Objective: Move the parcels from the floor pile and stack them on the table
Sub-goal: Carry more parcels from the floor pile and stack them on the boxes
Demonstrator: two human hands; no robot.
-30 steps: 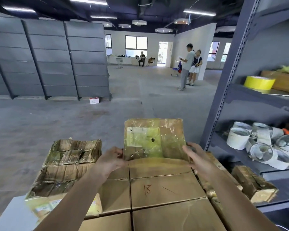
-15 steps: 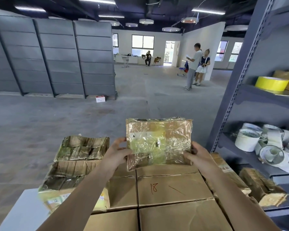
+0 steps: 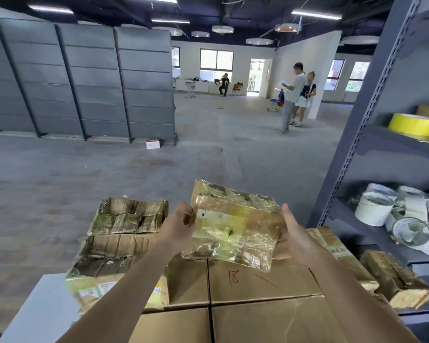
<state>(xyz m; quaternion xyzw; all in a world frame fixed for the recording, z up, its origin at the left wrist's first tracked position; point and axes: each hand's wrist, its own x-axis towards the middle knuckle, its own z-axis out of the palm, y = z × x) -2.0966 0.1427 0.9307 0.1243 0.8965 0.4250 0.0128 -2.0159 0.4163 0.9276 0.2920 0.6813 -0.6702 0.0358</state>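
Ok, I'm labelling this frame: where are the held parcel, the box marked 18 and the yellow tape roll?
held parcel (image 3: 233, 226), head view, taped front face.
box marked 18 (image 3: 290, 280), head view, bare top face.
yellow tape roll (image 3: 410, 126), head view, outer side.

Only one view is supplied: a wide-angle camera worn at head height, aimed forward and somewhat downward. The parcel (image 3: 233, 226) is seen close up at lower centre, cartons (image 3: 258, 280) directly beneath, while the floor (image 3: 109, 181) and distant windows (image 3: 216, 63) are taken in beyond.
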